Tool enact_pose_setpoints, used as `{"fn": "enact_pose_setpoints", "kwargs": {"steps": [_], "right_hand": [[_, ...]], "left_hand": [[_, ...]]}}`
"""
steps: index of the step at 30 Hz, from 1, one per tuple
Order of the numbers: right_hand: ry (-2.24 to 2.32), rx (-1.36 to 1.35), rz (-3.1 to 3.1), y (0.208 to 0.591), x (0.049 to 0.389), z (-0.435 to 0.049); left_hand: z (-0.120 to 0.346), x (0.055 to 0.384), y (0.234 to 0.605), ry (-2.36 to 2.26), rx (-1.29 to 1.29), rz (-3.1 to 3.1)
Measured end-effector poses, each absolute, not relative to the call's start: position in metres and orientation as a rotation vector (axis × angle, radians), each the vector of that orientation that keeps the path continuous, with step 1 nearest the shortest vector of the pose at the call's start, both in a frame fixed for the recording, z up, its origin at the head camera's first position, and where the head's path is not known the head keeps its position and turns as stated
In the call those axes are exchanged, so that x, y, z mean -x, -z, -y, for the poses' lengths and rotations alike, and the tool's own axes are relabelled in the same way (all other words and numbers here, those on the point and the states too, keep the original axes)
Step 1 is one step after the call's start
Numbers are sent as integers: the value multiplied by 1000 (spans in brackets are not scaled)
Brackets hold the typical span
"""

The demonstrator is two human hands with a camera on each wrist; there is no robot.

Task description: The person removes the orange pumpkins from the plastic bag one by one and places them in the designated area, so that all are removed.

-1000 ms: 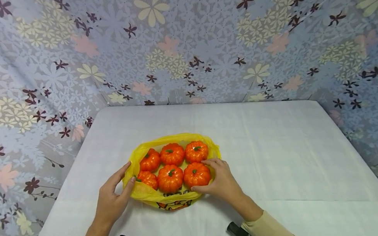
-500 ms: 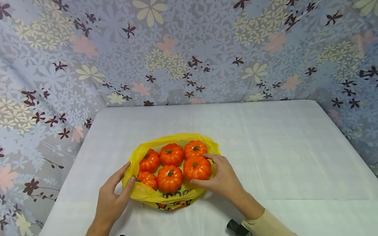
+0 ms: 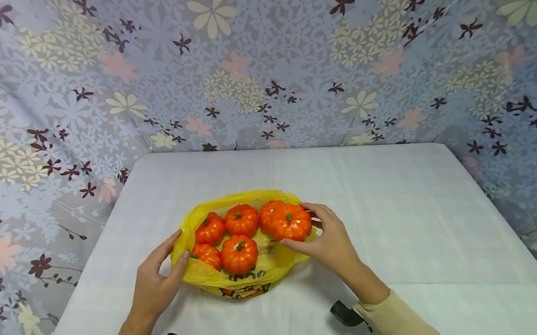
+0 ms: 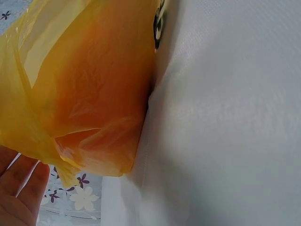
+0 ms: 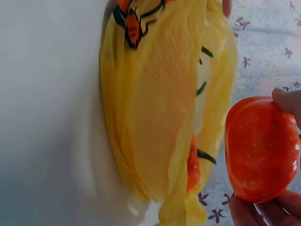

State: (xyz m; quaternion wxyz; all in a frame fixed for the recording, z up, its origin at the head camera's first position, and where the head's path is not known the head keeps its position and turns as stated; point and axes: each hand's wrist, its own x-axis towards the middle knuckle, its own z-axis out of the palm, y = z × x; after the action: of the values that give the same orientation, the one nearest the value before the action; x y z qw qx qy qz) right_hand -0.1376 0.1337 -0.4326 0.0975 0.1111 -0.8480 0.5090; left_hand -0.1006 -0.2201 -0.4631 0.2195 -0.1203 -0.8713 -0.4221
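Observation:
An open yellow plastic bag [image 3: 224, 200] with dark and orange print sits on the table, several small orange pumpkins [image 3: 240, 254] with green stems inside it. My left hand [image 3: 150, 289] holds the bag's left rim, its thumb lying over the edge and its fingers outside. Between thumb and fingers, my right hand [image 3: 334, 243] grips one pumpkin [image 3: 291, 223] over the bag's right side. The right wrist view shows that pumpkin [image 5: 261, 148] raised clear of the bag's opening. In the head view it partly covers another pumpkin [image 3: 267, 212] behind it.
White cloth covers the table [image 3: 403, 218], which extends far to the right of the bag. Behind it and along both sides hangs a flower-patterned curtain [image 3: 296, 59]. A black wrist mount juts from each sleeve, low over the cloth.
My right hand has lifted the front-right pumpkin out of its place and carried it up and to the right. Printed bag bottom now shows there. The left hand keeps its hold.

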Motion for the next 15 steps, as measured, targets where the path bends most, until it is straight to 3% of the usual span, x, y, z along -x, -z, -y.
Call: {"fn": "enact_pose_setpoints", "kwargs": {"steps": [15], "right_hand": [[-1432, -239, 2487, 430, 146, -170]], "left_hand": [[221, 101, 465, 1161, 315, 2432]]}}
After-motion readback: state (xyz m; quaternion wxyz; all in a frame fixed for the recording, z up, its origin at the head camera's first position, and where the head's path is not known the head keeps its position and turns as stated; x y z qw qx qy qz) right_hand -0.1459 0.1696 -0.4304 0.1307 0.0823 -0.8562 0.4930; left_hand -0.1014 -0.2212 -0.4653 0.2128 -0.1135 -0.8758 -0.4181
